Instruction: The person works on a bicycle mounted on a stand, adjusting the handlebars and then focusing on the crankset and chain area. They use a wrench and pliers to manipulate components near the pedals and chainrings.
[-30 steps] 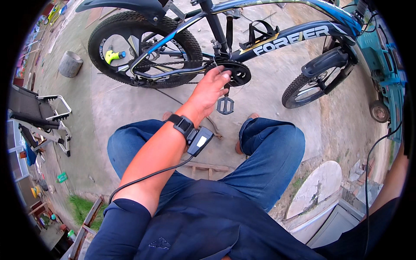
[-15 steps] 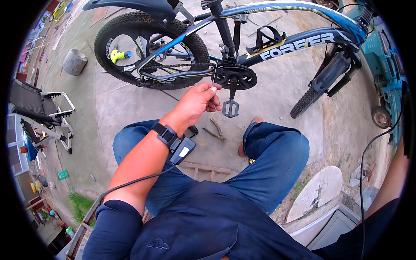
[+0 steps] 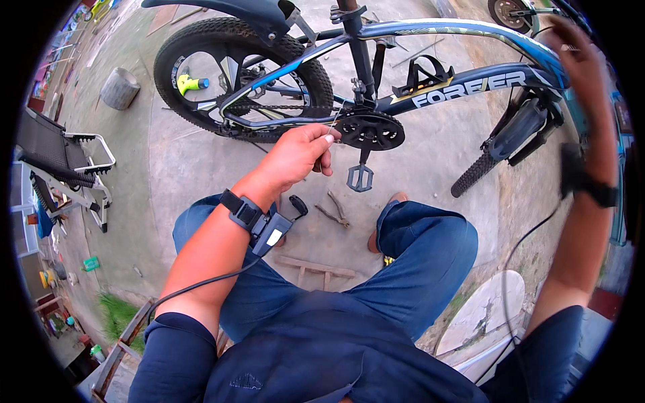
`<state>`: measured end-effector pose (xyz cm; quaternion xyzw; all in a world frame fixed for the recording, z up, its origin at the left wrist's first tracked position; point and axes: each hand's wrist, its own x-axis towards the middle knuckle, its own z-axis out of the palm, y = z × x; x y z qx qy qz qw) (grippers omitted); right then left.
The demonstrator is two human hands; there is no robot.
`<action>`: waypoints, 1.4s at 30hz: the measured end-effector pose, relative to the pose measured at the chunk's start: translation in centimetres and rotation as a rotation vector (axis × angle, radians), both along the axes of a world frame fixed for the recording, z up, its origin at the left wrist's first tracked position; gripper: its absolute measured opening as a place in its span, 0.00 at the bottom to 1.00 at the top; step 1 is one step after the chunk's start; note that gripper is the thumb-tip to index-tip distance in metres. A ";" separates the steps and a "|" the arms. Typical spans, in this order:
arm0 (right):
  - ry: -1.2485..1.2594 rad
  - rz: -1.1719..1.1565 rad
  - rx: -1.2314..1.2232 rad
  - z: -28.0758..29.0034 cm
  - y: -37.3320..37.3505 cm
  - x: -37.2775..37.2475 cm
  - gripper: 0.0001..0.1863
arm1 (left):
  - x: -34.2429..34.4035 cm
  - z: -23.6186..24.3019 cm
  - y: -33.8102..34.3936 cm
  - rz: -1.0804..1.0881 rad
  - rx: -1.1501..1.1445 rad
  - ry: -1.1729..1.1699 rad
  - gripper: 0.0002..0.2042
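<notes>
In front of me a bicycle (image 3: pixel 477 84) with a dark frame and blue and white trim stands on the ground. My left hand (image 3: pixel 306 154) is closed in a pinch on a thin cable (image 3: pixel 334 119), just left of the black chainring (image 3: pixel 371 129). The cable runs up toward the frame above the crank. Below the chainring hangs a black pedal (image 3: pixel 360 178). My right hand (image 3: pixel 578 57) is raised at the far right, beside the front end of the frame. Motion smears its fingers, and I cannot make out whether it touches the bicycle.
Pliers (image 3: pixel 333 209) lie on the concrete between my feet, with a black pedal-like piece (image 3: pixel 297 205) to their left. A yellow-green tool (image 3: pixel 191 84) shows through the rear wheel (image 3: pixel 164 67). A folding chair (image 3: pixel 67 161) and a grey cylinder (image 3: pixel 119 88) stand at left.
My right hand has come into view and risen toward the front of the bicycle. My left hand keeps its pinch on the cable, shifted slightly left of the pedal.
</notes>
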<state>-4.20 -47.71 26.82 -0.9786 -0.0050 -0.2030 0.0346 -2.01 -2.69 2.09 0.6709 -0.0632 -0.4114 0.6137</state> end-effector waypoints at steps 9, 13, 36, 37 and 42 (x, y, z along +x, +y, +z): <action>0.162 0.309 0.346 -19.1 19.9 1.3 0.16 | 2.5 3.6 -0.2 -0.249 0.126 -0.247 0.13; 0.149 0.360 0.358 -22.7 21.2 2.7 0.16 | 3.1 3.3 -0.3 -0.347 0.144 -0.306 0.12; 0.242 0.070 1.122 -27.0 22.2 3.9 0.06 | 8.0 -1.4 -3.8 0.296 -0.067 0.019 0.08; 0.231 0.086 1.127 -27.1 22.2 3.9 0.06 | 8.1 -1.8 -4.1 0.306 -0.079 0.012 0.08; 0.199 0.138 1.098 -27.1 22.1 4.1 0.06 | 8.4 -4.2 -5.9 0.355 -0.098 -0.045 0.07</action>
